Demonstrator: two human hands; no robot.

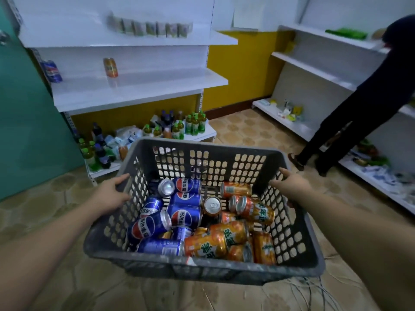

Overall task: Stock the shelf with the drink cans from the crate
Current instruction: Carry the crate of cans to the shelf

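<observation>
Your left hand (111, 195) and right hand (290, 186) grip the crate (202, 269), fingers (121, 178) curled on its rims; cans (190, 217) lie between.

A teal panel (27, 131) and a yellow wall (242, 70) meet beige patterned floor tiles (247, 131).

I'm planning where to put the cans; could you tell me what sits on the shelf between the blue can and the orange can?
Nothing: in the head view the shelf is bare between the blue can and the orange can.
</observation>
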